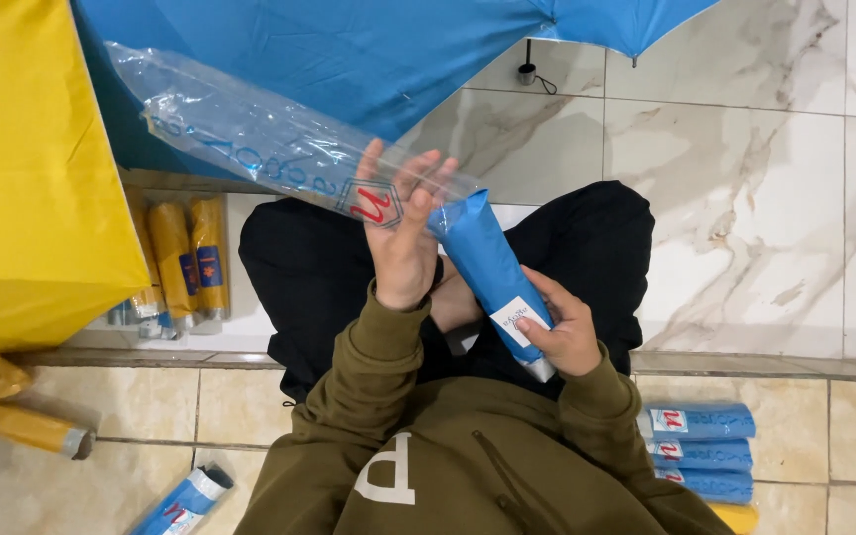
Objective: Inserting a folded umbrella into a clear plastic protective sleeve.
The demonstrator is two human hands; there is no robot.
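Note:
My right hand (567, 332) grips the lower end of a folded blue umbrella (487, 267) with a white label, held slanting up to the left. Its top end sits inside the mouth of a long clear plastic sleeve (269, 149) with printed lettering. My left hand (403, 233) is raised with fingers spread, holding the sleeve's mouth against the umbrella's tip. The sleeve stretches away to the upper left, empty along most of its length. I sit cross-legged in black trousers and an olive hoodie.
An open blue umbrella (349, 50) spreads above and an open yellow one (22, 168) at left. Folded yellow umbrellas (185, 258) lie on a step at left, more at lower left (17, 421). Packed blue umbrellas (700, 456) are stacked at right; another one (185, 500) lies at the bottom.

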